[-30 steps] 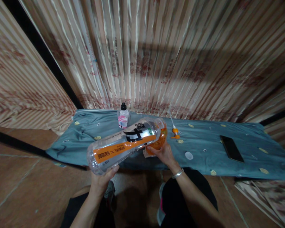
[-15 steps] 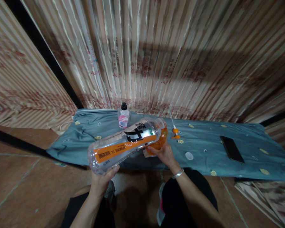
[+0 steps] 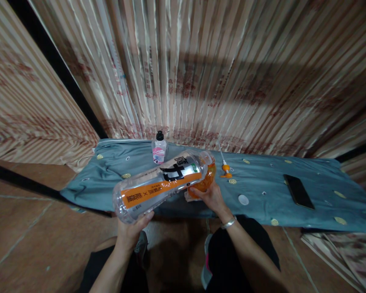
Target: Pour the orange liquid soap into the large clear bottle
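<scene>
A large clear plastic bottle with an orange and silver label (image 3: 161,183) lies tilted, its neck at the upper right. My left hand (image 3: 134,230) is closed round its lower end from beneath. The bottle's mouth meets the top of a smaller orange bottle (image 3: 205,181), which my right hand (image 3: 212,199) grips near the cloth's front edge. The exact contact between the two mouths is hard to make out. Right of them an orange pump head with a white tube (image 3: 226,169) lies on the green patterned cloth (image 3: 256,183).
A small bottle with a black cap and pink label (image 3: 159,150) stands at the back left. A white round disc (image 3: 243,200) and a black phone (image 3: 298,191) lie to the right. Striped curtains (image 3: 201,73) hang behind, and dark poles (image 3: 61,77) slant at the left.
</scene>
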A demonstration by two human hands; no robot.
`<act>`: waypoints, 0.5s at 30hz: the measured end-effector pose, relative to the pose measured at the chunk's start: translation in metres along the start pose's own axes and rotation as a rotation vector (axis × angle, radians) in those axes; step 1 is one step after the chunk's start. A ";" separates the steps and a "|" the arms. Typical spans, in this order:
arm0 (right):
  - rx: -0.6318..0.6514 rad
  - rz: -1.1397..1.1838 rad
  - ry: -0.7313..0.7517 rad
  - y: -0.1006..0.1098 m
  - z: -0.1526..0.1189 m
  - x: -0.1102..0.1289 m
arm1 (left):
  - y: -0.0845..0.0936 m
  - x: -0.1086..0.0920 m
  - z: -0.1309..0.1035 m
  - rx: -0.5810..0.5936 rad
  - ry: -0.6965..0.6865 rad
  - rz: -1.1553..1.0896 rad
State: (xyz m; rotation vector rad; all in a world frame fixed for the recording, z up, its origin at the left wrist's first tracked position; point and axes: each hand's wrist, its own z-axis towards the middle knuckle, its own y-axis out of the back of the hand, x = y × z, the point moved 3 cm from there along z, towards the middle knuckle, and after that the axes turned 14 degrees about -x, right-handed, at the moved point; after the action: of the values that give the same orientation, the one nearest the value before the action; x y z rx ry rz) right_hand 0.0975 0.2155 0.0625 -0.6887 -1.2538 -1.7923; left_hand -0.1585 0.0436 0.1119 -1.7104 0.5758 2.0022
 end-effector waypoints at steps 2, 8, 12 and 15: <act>-0.004 0.002 0.001 0.000 0.000 0.000 | 0.001 0.009 0.000 0.066 0.086 -0.036; -0.009 -0.004 0.014 -0.001 0.000 0.000 | 0.003 0.023 0.003 0.077 0.169 -0.067; 0.007 -0.008 0.019 0.000 0.001 -0.001 | 0.004 0.021 0.004 0.069 0.148 -0.065; -0.001 0.006 0.028 0.000 0.000 -0.001 | 0.004 0.021 0.003 0.059 0.142 -0.066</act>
State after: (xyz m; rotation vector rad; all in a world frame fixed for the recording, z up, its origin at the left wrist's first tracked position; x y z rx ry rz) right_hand 0.0978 0.2164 0.0613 -0.6650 -1.2309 -1.7915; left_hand -0.1661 0.0430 0.0920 -1.8218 0.6114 1.8114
